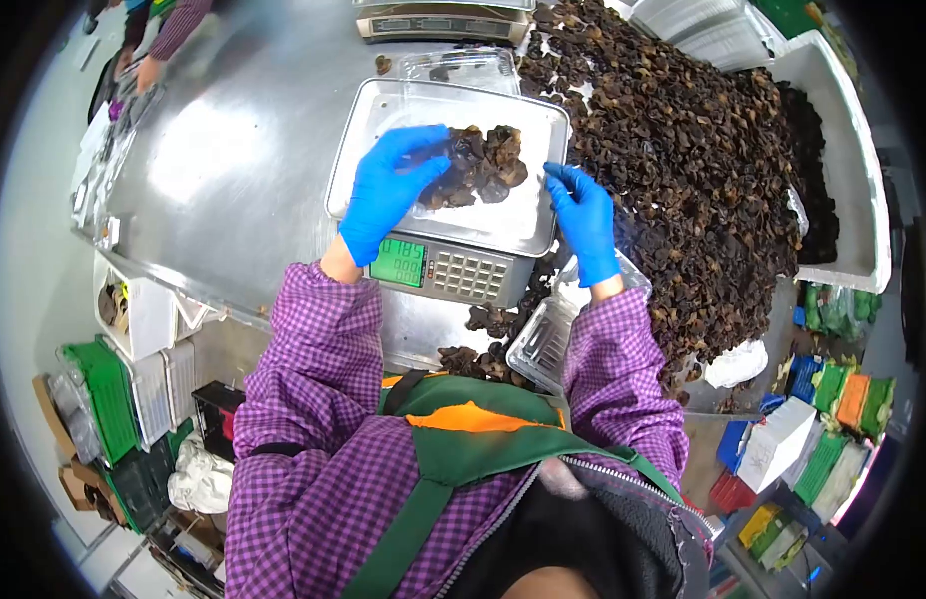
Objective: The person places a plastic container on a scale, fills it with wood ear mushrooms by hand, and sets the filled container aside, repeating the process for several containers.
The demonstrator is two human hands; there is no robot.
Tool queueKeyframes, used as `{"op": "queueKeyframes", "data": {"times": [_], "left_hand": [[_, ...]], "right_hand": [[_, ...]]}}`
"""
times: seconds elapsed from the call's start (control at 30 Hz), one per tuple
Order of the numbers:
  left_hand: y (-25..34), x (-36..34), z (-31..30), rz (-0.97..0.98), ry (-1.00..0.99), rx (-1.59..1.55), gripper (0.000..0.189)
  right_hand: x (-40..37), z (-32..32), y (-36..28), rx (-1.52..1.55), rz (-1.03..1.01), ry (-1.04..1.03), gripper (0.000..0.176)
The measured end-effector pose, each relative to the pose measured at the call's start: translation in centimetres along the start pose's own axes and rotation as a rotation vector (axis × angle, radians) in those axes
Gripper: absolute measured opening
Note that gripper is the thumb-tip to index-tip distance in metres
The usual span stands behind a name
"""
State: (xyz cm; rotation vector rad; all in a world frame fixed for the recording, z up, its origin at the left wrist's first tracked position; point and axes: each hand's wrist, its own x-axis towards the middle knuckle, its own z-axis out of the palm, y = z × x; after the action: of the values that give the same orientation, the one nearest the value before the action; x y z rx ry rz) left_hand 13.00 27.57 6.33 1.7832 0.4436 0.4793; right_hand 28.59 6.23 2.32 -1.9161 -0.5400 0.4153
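Observation:
A pile of dark brown wood ear mushrooms (486, 165) lies on the white pan (383, 108) of a digital scale (468, 272), whose green display is lit. Whether a clear tray lies under the pile is hard to make out. My left hand (388, 190), in a blue glove, is at the pile's left side with thumb and fingers apart. At the pan's right edge is my right hand (586, 215), also gloved, its thumb and fingertips pressed together. Anything between those fingertips is too small to name. Clear plastic trays (543, 344) sit below my right wrist.
A large heap of wood ear mushrooms (683, 180) covers the table's right side, beside a white foam box (862, 180). Another scale (443, 25) and a clear container (463, 68) are at the back. Another person's hand (147, 75) shows at upper left.

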Motion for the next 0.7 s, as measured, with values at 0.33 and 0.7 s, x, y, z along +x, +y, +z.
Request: {"op": "queueKeyframes", "data": {"times": [0.33, 0.7], "left_hand": [[-4.5, 7.3, -1.4, -0.277, 0.192, -0.679, 0.049], [-3.2, -3.8, -2.0, -0.409, -0.100, -0.187, 0.070]], "right_hand": [[-2.0, 0.3, -0.8, 0.462, 0.453, -0.148, 0.047], [-1.3, 1.7, -0.5, 0.446, 0.456, -0.145, 0.030]]}}
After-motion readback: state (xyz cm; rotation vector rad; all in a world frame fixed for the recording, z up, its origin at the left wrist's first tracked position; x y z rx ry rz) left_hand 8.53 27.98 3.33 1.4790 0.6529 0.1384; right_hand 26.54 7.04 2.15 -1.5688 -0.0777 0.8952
